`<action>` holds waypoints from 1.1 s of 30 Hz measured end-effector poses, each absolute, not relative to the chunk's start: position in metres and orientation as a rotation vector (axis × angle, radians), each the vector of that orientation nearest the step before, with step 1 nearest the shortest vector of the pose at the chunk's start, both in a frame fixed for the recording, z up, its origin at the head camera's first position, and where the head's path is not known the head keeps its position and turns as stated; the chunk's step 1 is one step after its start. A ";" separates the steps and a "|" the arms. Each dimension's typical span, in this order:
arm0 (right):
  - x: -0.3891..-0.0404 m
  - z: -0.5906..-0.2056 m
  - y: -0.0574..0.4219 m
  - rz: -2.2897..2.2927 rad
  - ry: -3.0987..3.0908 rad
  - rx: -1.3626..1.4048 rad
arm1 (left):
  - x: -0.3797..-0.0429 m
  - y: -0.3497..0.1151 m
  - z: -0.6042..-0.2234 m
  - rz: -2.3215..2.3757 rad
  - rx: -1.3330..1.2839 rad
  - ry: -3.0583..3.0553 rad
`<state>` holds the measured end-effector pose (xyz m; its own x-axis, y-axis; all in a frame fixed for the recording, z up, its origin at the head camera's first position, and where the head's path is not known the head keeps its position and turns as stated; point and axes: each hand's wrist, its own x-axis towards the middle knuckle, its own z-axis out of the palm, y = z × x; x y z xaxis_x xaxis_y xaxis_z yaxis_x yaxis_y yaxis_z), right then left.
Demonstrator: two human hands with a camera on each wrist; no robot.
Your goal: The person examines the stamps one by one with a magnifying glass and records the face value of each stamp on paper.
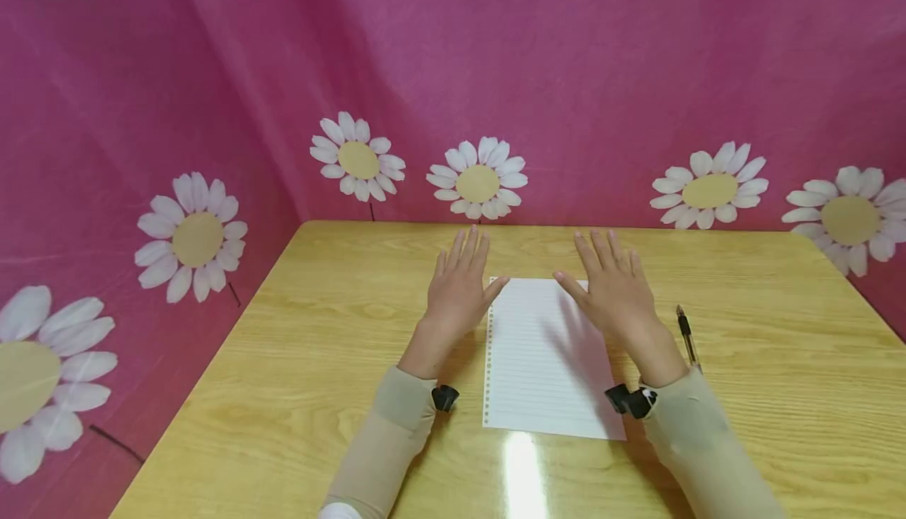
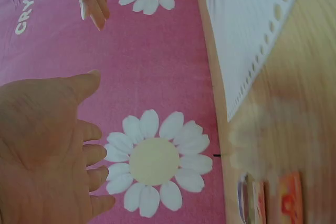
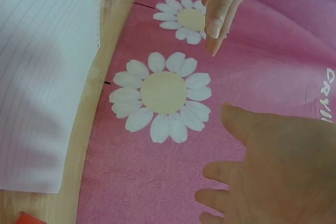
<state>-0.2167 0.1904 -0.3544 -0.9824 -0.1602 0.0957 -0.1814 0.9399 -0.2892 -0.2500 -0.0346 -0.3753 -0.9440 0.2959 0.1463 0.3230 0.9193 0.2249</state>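
White ruled paper [image 1: 520, 362] lies at lower centre; left hand [image 1: 456, 295] and right hand [image 1: 621, 297] hover near its top, each grip apart.

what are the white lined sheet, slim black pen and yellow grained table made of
White ruled sheet: matte paper, from its punched holes. Slim black-and-clear pen: probably smooth plastic; barrel looks translucent. Yellow grained table: wood or laminate; bright reflection suggests gloss.

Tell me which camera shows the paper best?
The head view, because nearly the whole ruled paper shows, punched edge included. The left wrist view shows a slanted part with that edge; the right wrist view, a ruled part, both cut off by the frame.
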 end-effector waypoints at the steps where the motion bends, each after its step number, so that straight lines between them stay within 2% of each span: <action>1: -0.217 -0.354 0.191 0.463 -3.028 0.266 | -0.250 -0.036 -0.376 -0.386 -0.484 -2.968; 33: -0.196 -0.380 0.249 0.449 -3.120 0.195 | -0.241 -0.097 -0.404 -0.574 -0.595 -3.000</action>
<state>-0.1957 0.2494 -0.3799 -0.9922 -0.1245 0.0015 -0.1199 0.9520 -0.2818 -0.2413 -0.0967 -0.4042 -0.9265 0.3631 0.0989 0.3740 0.8589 0.3499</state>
